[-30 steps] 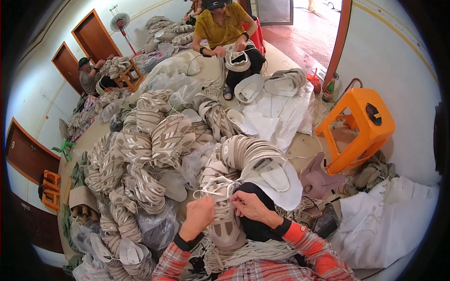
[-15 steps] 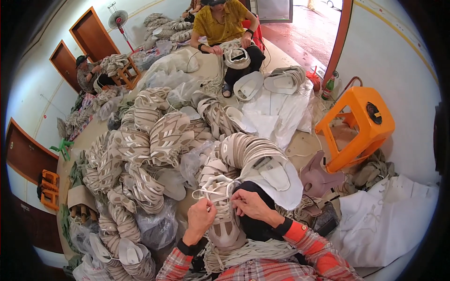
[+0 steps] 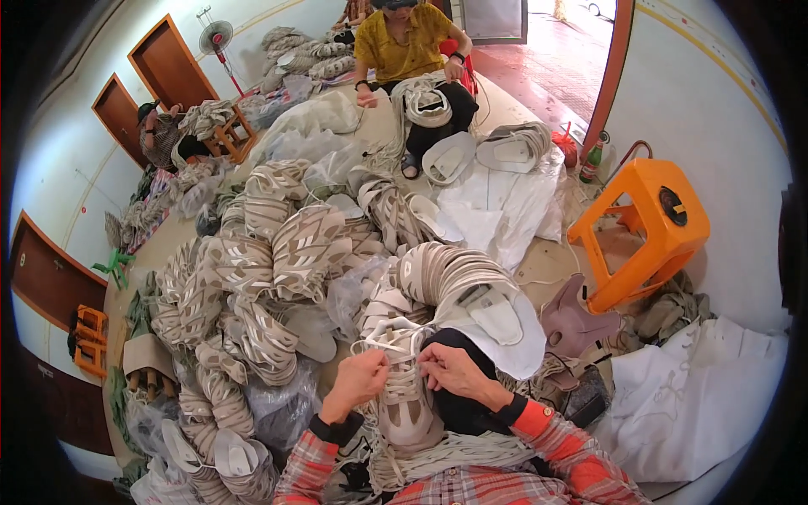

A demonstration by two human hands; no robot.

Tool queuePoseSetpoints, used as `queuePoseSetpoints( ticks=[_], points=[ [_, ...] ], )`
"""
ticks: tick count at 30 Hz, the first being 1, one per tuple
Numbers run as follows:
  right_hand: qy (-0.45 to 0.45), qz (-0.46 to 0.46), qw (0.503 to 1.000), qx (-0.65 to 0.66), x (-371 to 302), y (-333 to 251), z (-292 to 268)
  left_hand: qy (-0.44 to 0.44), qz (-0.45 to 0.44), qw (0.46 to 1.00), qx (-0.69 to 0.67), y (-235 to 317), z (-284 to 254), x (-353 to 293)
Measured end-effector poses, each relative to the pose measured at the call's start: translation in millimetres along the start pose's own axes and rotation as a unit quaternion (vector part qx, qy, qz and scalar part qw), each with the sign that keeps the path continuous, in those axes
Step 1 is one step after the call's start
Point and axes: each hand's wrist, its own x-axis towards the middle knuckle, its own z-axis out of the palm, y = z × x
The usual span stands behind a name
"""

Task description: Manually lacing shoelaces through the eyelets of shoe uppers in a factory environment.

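Note:
A beige and white shoe upper (image 3: 409, 414) lies on my lap, toe toward me, with pale laces crossing its front. My left hand (image 3: 360, 380) is closed in a pinch at the left side of the lacing. On the opposite side, my right hand (image 3: 454, 370) pinches the lace by the eyelets. The lace (image 3: 396, 338) forms loops at the far end of the upper. A bundle of long pale laces (image 3: 454, 454) lies across my lap below the toe. Just beyond my hands curves a stack of nested shoe uppers (image 3: 454, 273), its white end facing right.
Piles of shoe uppers (image 3: 307, 252) and plastic bags fill the floor at left. An orange stool (image 3: 652, 223) stands at right, a white sack (image 3: 690, 404) below it. Across from me a person in a yellow shirt (image 3: 404, 46) handles uppers. Another person (image 3: 160, 139) sits far left.
My left hand has turned slightly and stays at the lacing; my right hand barely shifts. The person in yellow has moved a hand outward, away from the upper.

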Motion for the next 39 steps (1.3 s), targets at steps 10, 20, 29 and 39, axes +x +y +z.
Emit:
queuePoseSetpoints(
  ticks=[10,20,29,39],
  points=[
    [0.038,-0.039,0.997,-0.055,11.0,4.9,9.8,0.037,-0.042,0.995,-0.086,3.6,15.6,-2.7],
    [0.143,-0.146,0.962,-0.180,22.8,16.7,38.7,0.033,-0.122,0.986,-0.111,3.1,24.3,-1.3],
    [0.208,-0.094,0.949,-0.216,32.6,10.3,51.8,0.075,-0.120,0.984,-0.111,5.9,27.6,-2.1],
    [0.407,-0.086,0.887,-0.200,-97.8,5.7,-182.0,-0.158,-0.227,0.923,-0.267,11.9,-53.1,-37.1]
  ],
)
